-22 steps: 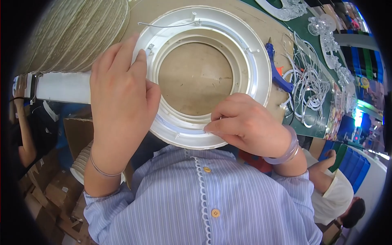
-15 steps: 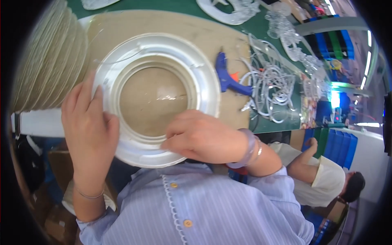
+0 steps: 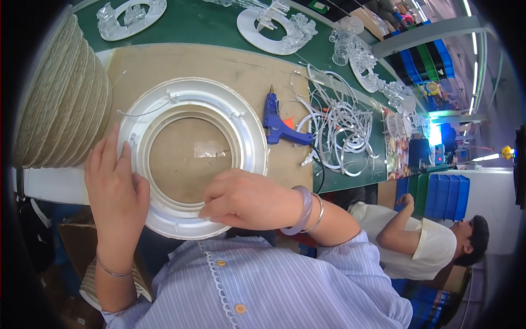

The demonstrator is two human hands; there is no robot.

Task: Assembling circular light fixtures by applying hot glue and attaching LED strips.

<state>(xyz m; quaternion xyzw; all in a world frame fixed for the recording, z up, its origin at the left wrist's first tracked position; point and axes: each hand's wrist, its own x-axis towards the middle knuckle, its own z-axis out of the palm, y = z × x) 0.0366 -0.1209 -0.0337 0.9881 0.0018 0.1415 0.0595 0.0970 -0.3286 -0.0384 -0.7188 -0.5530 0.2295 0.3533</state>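
A white ring-shaped lamp housing (image 3: 249, 109) lies on the brown board in front of me. A pale strip runs in its channel, held at points by small clear clips, and a thin white wire (image 3: 143, 113) sticks out at its upper left. My left hand (image 3: 116, 183) rests on the ring's left rim, fingers stretched out. At the near side of the channel, my right hand (image 3: 244, 198) is closed with fingertips pressed together. Whatever those fingertips pinch is mostly hidden. To the right of the ring lies a blue glue gun (image 3: 278, 123) with an orange trigger.
A tall stack of pale discs (image 3: 60, 104) stands at the left. Tangled white tubing (image 3: 348, 123) lies right of the glue gun. On the green tabletop (image 3: 203, 27) at the back are white rings with clear parts (image 3: 257, 38). Another person (image 3: 408, 236) sits at the right.
The whole view has shifted, so the ring, hands and glue gun appear lower and further left. Both hands keep nearly the same places on the ring.
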